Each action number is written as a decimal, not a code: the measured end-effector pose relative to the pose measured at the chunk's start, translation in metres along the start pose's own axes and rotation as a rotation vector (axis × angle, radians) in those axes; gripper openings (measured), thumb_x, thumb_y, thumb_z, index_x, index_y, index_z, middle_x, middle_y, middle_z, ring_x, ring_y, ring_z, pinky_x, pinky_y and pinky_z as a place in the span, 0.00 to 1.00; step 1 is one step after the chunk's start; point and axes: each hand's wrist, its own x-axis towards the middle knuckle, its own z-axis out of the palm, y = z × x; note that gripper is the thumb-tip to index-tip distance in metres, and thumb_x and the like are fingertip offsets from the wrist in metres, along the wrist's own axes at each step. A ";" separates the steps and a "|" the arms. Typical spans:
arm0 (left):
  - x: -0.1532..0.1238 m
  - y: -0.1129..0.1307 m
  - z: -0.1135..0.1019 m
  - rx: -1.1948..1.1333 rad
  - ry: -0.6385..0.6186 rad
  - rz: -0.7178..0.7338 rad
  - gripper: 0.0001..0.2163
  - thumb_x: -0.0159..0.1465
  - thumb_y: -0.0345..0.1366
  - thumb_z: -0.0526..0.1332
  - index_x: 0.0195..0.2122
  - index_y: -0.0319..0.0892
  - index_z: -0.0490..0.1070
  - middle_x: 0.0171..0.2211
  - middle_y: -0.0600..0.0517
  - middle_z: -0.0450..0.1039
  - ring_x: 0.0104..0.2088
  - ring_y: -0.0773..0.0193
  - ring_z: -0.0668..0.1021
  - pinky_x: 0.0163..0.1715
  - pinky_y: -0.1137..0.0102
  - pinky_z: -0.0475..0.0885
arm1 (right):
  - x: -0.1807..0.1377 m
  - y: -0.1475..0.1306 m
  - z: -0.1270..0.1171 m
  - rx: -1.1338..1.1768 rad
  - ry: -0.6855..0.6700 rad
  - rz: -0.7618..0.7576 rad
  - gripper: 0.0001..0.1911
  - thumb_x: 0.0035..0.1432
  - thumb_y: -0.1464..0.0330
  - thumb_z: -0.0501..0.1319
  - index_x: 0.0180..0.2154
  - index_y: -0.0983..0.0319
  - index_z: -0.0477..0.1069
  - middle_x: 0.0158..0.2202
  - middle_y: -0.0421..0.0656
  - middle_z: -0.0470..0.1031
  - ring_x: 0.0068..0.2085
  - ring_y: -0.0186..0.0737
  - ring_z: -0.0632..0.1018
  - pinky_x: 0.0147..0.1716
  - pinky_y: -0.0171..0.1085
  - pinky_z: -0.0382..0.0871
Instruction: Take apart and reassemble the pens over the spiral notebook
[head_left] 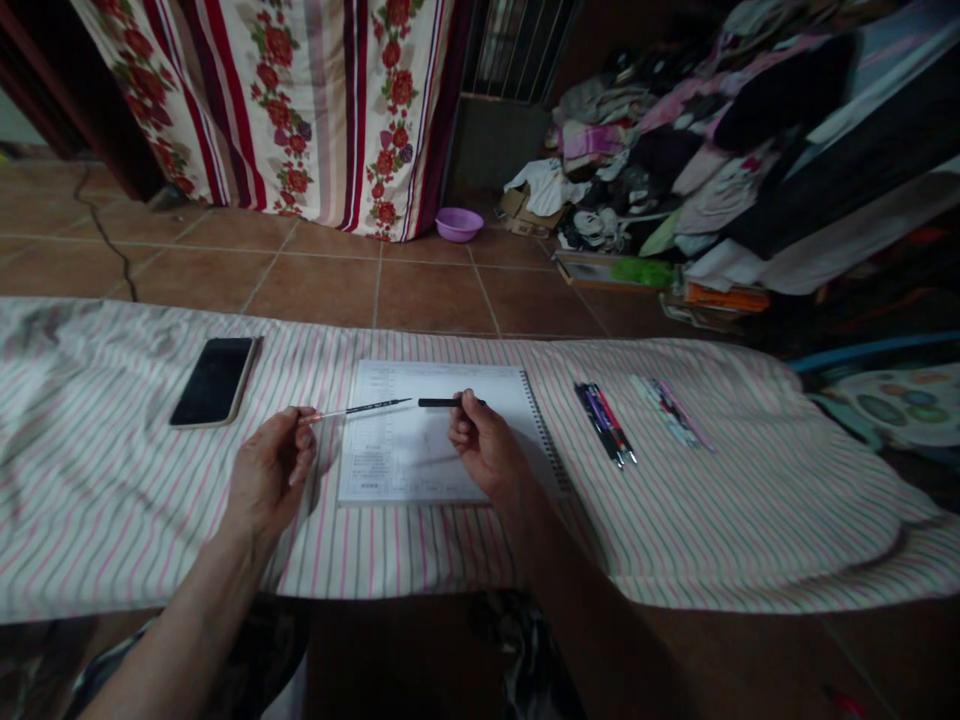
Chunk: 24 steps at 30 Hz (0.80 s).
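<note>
My left hand [271, 468] pinches the rear end of a slim pen [369, 407], dark and patterned along its front half, with its tip toward the right. Between the fingers of my right hand [489, 442] is a short black tube that looks like a pen cap [439, 403]. Its left end faces the pen tip across a small gap. Both are held above a spiral-bound notebook [420, 480], which lies with a printed page up. Part of the black tube is hidden by my right fingers.
A smartphone [213, 382] lies left of the notebook on the striped cloth [720, 520]. To the right are a row of dark and coloured pens [604, 425] and a paler group of pens [670, 411]. Beyond stand a purple basin [459, 225] and piled clothes [637, 160].
</note>
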 end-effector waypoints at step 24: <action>-0.003 -0.003 0.000 0.112 -0.019 0.029 0.05 0.56 0.32 0.59 0.28 0.34 0.70 0.16 0.57 0.61 0.12 0.78 0.60 0.06 0.84 0.51 | 0.000 0.000 -0.001 -0.063 0.012 -0.010 0.15 0.36 0.64 0.72 0.25 0.65 0.72 0.18 0.34 0.65 0.18 0.21 0.62 0.16 0.23 0.55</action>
